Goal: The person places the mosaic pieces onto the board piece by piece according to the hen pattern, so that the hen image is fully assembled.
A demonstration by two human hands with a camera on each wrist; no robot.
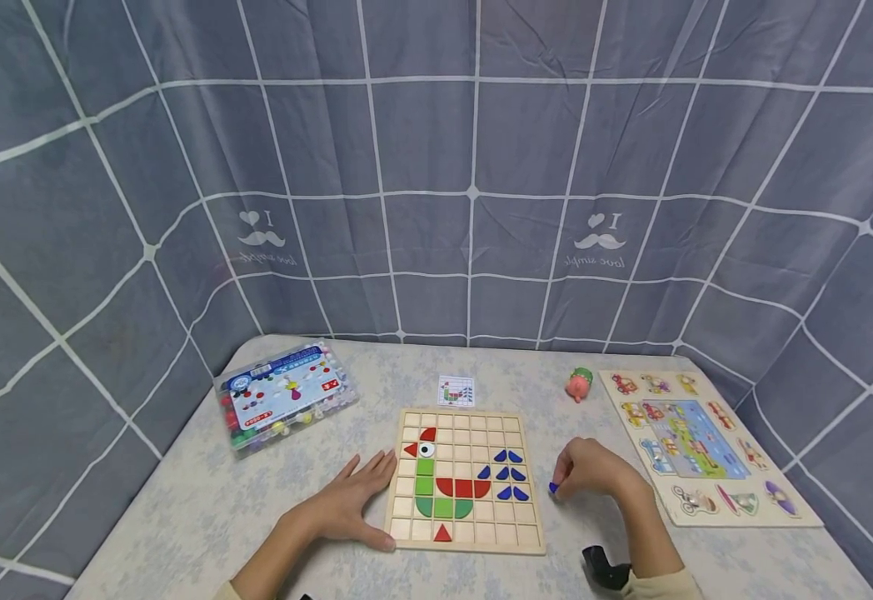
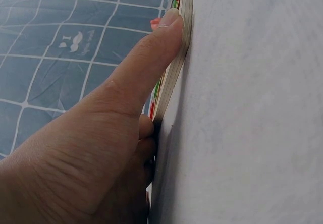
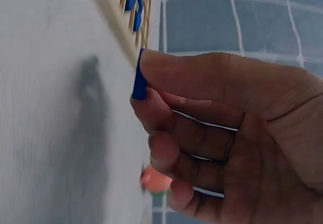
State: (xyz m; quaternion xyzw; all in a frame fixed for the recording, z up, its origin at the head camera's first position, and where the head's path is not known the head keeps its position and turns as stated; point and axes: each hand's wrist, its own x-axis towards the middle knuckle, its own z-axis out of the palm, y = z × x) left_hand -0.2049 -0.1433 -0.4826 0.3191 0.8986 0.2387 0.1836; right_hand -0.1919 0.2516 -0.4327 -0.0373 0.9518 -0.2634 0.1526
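Observation:
A wooden grid board lies on the table, bearing coloured pieces in a bird shape: a red and green body, a round eye piece and several blue leaf-shaped pieces at the right. My left hand rests flat with spread fingers at the board's left side, its thumb along the board edge in the left wrist view. Just right of the board, my right hand pinches a small blue piece between thumb and index finger. The other fingers curl loosely behind. Behind the board lies a small picture card with a similar bird.
A clear plastic box of colourful beads stands at the back left. A small pink and green toy sits at the back right, beside a wooden picture puzzle. A grey checked curtain hangs behind the table.

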